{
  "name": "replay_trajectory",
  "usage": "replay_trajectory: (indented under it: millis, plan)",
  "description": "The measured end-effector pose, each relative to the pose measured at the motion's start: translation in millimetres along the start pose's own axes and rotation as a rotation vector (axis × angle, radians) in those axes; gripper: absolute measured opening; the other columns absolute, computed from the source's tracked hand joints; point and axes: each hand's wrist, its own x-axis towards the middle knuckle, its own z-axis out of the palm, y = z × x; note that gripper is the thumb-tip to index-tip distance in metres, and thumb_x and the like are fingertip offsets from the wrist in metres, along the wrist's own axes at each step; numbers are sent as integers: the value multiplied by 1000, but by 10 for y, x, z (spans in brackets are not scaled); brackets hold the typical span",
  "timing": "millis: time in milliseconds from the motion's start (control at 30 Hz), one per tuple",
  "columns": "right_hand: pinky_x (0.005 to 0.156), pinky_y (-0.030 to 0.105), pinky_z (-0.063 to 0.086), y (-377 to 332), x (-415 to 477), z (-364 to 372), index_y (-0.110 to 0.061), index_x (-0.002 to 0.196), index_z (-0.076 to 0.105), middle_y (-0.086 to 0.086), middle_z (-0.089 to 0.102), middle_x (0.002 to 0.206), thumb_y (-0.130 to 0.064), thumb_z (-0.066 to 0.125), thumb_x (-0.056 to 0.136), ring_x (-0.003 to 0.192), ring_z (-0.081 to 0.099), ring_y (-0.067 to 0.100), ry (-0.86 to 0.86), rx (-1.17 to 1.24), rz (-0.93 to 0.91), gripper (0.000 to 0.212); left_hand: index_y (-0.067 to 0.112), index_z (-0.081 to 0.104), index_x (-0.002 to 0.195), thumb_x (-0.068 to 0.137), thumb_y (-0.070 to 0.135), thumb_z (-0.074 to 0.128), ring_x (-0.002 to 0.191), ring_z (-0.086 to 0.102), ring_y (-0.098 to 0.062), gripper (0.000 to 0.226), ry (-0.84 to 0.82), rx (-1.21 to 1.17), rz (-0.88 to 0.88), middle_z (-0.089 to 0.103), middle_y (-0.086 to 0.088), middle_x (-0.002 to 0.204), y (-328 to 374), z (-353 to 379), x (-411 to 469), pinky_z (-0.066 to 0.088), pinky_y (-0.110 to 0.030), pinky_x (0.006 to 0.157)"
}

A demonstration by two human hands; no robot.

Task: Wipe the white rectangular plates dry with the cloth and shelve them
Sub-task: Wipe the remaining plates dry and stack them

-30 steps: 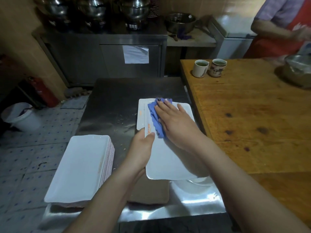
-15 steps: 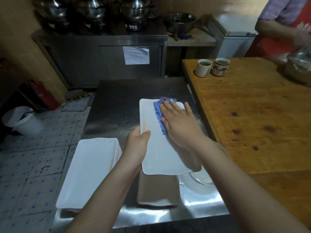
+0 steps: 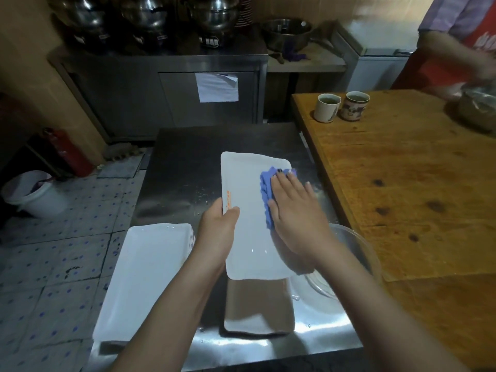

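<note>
Drying step is proceeding. The left hand (image 3: 218, 232) is gripping the plate (image 3: 249, 183) by its left edge, holding it above the table (image 3: 188, 157). The right hand (image 3: 295, 213), fingers (image 3: 290, 185) straight, is pressing the cloth (image 3: 265, 189) onto the plate's right side. Next, by judgement: wiping the near end, then shelving.

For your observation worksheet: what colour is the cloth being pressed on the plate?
Blue-purple cloth, clearest in the head view.
</note>
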Motion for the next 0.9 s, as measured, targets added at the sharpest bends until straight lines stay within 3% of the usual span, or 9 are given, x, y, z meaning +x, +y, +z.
replay_trajectory:
  millis: [133, 267, 333, 433, 600, 700, 800, 900]
  plan:
    - [117, 34, -5, -16, 146, -76, -14, 152, 3, 1, -1, 161, -32, 14, 103, 147, -6, 17, 31, 27, 60, 53, 11, 64, 104, 93, 7, 44, 90, 67, -28, 23, 5, -9, 34, 70, -9, 101, 45, -14, 40, 53, -42, 83]
    - [115, 30, -3, -155, -450, 44, -13, 152, 8, 1, 5, 160, -41, 0, 91, 147, -2, 16, 16, 142, -66, 68, 15, 63, 100, 95, 10, 44, 82, 67, -24, 20, 25, -40, 44, 70, -6, 96, 65, -92, 101, 52, -33, 70]
    - [113, 29, -5, -124, -508, 89, -16, 152, 5, -2, 3, 160, -43, -3, 87, 147, -2, 13, -32, 153, -66, 71, 15, 61, 105, 96, 13, 43, 85, 67, -24, 20, 5, -16, 52, 69, -6, 99, 50, -77, 111, 54, -37, 74]
    - [117, 34, -2, -86, -171, 45, -14, 152, 2, 0, 0, 160, -30, 16, 102, 147, -4, 15, -18, 128, 6, 55, 18, 58, 114, 97, 18, 42, 94, 66, -24, 23, -6, 34, 46, 67, -4, 110, 25, 16, 110, 53, -48, 88]
    - [116, 38, -8, -207, 229, -68, -12, 152, 4, 1, 1, 160, -23, 21, 103, 147, -5, 19, 31, 143, 98, 53, 18, 58, 113, 99, 29, 41, 97, 65, -23, 25, 25, 15, 94, 67, -3, 110, 72, 54, 139, 52, -46, 91]
    - [114, 34, -13, -245, 190, -69, -13, 152, -2, 0, -4, 160, -23, 19, 104, 147, -7, 15, 19, 273, 103, 53, 18, 58, 113, 99, 34, 39, 96, 66, -22, 29, 20, 22, 115, 67, -2, 109, 75, 32, 156, 53, -44, 89]
    - [115, 27, -8, -363, 101, -104, -12, 151, -1, 0, -5, 160, -20, 23, 104, 147, -5, 13, 16, 592, 39, 54, 19, 59, 111, 99, 31, 40, 95, 66, -23, 26, 20, 3, 133, 68, -3, 107, 55, 68, 176, 53, -45, 89]
    - [111, 18, -12, -496, 0, -151, -12, 151, 3, 0, -7, 160, -14, 26, 103, 146, -8, 8, -34, 637, -86, 53, 21, 61, 103, 99, 26, 42, 93, 66, -17, 20, 37, -40, 152, 69, -2, 102, 49, 88, 222, 53, -36, 87]
